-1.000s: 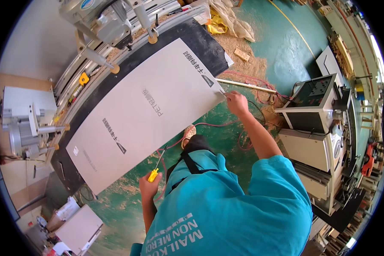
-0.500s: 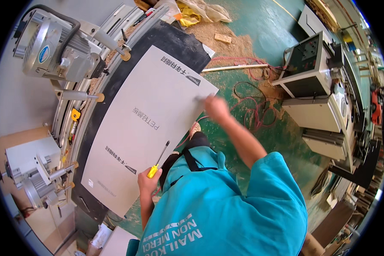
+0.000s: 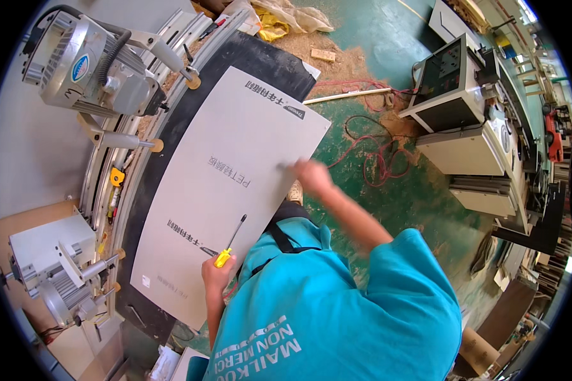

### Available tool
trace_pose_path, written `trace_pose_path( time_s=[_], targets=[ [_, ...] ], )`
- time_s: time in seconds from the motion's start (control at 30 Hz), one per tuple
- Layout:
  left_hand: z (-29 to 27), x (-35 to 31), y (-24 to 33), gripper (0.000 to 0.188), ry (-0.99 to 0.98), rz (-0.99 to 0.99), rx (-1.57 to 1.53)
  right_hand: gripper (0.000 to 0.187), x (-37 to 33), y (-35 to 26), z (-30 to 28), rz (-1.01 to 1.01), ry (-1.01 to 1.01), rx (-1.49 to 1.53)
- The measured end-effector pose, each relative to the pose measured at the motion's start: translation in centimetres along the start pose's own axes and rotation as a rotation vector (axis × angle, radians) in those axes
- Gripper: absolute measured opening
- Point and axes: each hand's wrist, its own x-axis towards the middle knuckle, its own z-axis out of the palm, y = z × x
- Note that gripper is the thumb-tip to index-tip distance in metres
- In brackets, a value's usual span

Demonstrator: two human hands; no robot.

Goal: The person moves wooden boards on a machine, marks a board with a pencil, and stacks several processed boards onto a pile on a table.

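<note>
A large pale grey panel [image 3: 190,190] with printed lettering lies on the black machine table [image 3: 245,60]. In my left hand [image 3: 216,274], at the panel's near edge, is a yellow-handled screwdriver [image 3: 224,256]; its dark shaft points up and away over the panel. At the panel's right edge, my right hand [image 3: 313,178] is smeared by motion, its fingers closed. A small grey thing, too blurred to name, sticks out from those fingers over the panel.
Motor units [image 3: 86,63] and rollers with brass-coloured ends line the machine's left side. A yellow tape measure [image 3: 116,176] lies on its rail. Sawdust [image 3: 346,60], a wooden block [image 3: 323,55] and a tangled red hose [image 3: 381,159] cover parts of the green floor. A control cabinet [image 3: 448,82] stands at right.
My right hand has moved nearer along the panel's right edge, toward my body. My left hand keeps the screwdriver in much the same place. The view has shifted slightly.
</note>
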Motion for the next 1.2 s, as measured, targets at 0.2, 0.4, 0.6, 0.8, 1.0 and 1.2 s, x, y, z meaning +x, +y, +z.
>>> trace_pose_path(
  time_s=[0.2,0.4,0.6,0.8,1.0,1.2],
  targets=[
    [-0.4,0.0,0.9,0.034,0.008,0.016,-0.046,0.023,0.3,-2.0,1.3,-0.053,-0.020,0.159],
    [1.3,-0.4,1.6,0.031,0.008,-0.009,-0.066,0.019,5.4,18.9,-4.3,0.582,0.368,-0.136],
    [2.9,-0.8,2.4,0.032,0.004,-0.040,-0.112,0.014,3.9,9.0,-5.1,-0.018,0.206,0.178],
    [2.8,-0.9,3.7,0.031,0.006,0.000,-0.047,0.010,5.5,16.8,-4.7,0.454,0.473,-0.004],
    [3.2,-0.7,3.0,0.031,0.042,0.005,-0.131,0.008,5.5,14.2,-5.2,0.243,0.318,0.010],
    [3.2,-1.2,2.3,0.031,0.030,-0.003,-0.091,0.008,5.4,14.6,-5.4,0.213,0.408,0.076]
  ],
)
